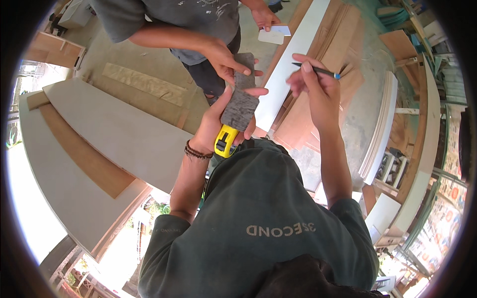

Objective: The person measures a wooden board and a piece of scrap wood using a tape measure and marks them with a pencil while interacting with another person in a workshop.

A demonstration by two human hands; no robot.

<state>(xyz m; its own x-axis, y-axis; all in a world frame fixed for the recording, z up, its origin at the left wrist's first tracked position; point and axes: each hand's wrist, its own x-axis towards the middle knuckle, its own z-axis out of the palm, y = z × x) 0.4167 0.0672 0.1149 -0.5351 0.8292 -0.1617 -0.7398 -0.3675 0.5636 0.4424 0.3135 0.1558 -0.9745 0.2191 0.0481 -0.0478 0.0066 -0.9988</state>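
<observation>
— Grey textured slab (pixel 240 102) and a yellow tape measure (pixel 224 141): the left hand (pixel 218 124) is gripping both, mid-air.
— Right hand (pixel 315 87) is pinching a pen (pixel 318 70); another person's hand (pixel 226 59) is touching the slab.

Over on the right wall of the workshop hung a row of colourful posters (pixel 449 191), rectangular sheets in reds, yellows and whites, bent by the lens and too small to make out in detail. Farther off, on the floor by the long white board, lay two small pale cards (pixel 275 34), one white and one bluish-white, just under another person's hand. No screens or packages showed anywhere else in the room.
</observation>
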